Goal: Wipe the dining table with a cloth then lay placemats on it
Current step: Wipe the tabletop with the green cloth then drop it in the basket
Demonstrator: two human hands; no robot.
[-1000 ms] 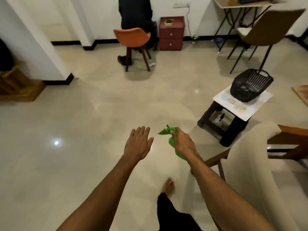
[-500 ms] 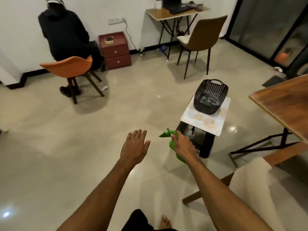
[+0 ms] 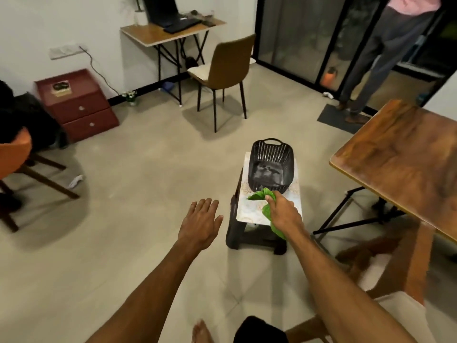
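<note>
My right hand (image 3: 283,212) grips a crumpled green cloth (image 3: 262,195), held in the air over a small stool. The cloth's free end hangs below my wrist. My left hand (image 3: 200,224) is stretched out flat, fingers straight, holding nothing, above the floor to the left of the stool. The wooden dining table (image 3: 405,157) stands at the right, its near corner a short way to the right of my right hand. A patterned pale sheet, perhaps a placemat (image 3: 249,209), lies on the stool under a basket.
A black plastic basket (image 3: 270,165) sits on the low black stool (image 3: 247,236). A brown chair (image 3: 227,68) and a folding desk (image 3: 170,33) stand behind. A red drawer unit (image 3: 79,105) is at left. A person (image 3: 385,53) stands by the glass door. A chair with a white cloth (image 3: 385,268) is at lower right.
The view has swung right, bringing the dining table and the stool with its basket closer. My right hand with the green cloth now hangs over the stool. My left hand stays flat.
</note>
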